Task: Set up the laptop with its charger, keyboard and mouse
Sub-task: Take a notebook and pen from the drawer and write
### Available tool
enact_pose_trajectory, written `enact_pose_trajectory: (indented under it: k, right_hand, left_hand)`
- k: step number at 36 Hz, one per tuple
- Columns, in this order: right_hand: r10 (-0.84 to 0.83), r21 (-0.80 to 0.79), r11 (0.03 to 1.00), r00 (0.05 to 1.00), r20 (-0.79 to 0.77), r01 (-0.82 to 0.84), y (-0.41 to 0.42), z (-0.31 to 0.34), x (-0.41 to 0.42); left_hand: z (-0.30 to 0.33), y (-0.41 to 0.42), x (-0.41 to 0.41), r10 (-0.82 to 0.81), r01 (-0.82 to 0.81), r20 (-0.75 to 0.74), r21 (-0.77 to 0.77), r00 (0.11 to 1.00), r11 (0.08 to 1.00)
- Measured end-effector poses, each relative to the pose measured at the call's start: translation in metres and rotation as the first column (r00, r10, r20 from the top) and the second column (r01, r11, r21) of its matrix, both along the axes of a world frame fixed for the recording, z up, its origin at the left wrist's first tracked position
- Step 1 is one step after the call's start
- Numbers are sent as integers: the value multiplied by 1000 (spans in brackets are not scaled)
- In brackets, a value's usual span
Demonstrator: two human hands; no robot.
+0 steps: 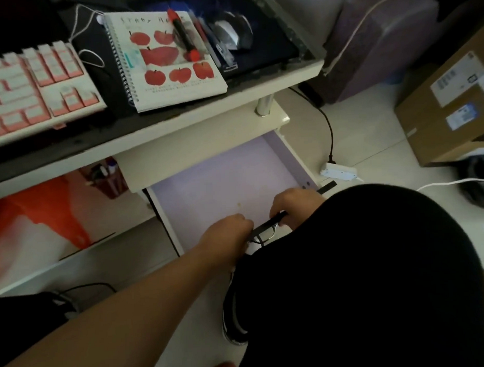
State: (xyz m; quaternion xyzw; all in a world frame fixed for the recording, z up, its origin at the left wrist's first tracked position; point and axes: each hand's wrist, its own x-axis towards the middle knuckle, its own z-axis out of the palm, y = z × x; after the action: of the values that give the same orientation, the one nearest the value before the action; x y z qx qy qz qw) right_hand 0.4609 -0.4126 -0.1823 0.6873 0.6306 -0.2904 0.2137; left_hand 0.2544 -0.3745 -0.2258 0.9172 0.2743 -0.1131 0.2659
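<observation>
Both my hands are at the near end of an open white drawer (221, 178) with a pale lilac bottom. My left hand (229, 233) and my right hand (293, 206) each grip a thin black flat thing (327, 187) lying along the drawer's front edge; I cannot tell what it is. Thin black loops (260, 237) hang between the hands. A white and pink keyboard (26, 89) lies on the desk at left. A dark mouse (233, 32) sits on a dark pad (271, 45) at the back right. My black-clad knee hides the drawer's front.
A spiral notebook with red apples (165, 59) and a red pen (183, 34) lie between keyboard and mouse. On the floor at right are a white power strip (339, 171) with a black cable, a cardboard box (452, 102) and a white cable (454, 181). A purple cushion (381, 35) stands behind.
</observation>
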Motion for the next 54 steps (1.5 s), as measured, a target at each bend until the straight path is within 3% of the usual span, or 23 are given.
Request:
enact_pose_trajectory:
  k: [4,6,10,13,17,22,31,45,49,54]
  right_hand:
    - [52,273,960,998,25,-57,27,-11,-6]
    - [111,371,919,991,76,-131,45,-16,-7]
    - [65,495,862,993,101,-107,84,-21,-13]
    - [10,550,831,992,128,-79,108,-25,-23]
    - [-63,571,820,987,148,-33,128,-28,-36]
    - [-138,577,810,990,20,101,131,-36,-38]
    - [-155,571,797,980,-121,196,120,-22,-42]
    - [-14,722,650,954,-301,237,100,128,-59]
    - [-32,741,604,937,-347,295,100,168,-61]
    - [-139,700,602,914,-381,384,121,205,-69]
  left_hand:
    - [4,35,-4,75,-70,-45,100,996,992]
    - [5,52,-7,114,-113,0,157,993,981]
    - [8,82,-14,105,-134,113,289,988,948]
    - [5,101,-18,121,-137,70,323,990,936]
    - [3,119,-20,182,-161,-39,314,982,936]
    - [3,130,-21,227,-220,12,306,974,926]
    - [22,125,-23,237,-253,94,225,967,941]
    - [162,119,-25,155,-264,314,341,937,902]
    - [203,123,-35,228,-381,431,310,873,871]
    - [239,142,-46,502,-653,546,113,670,749]
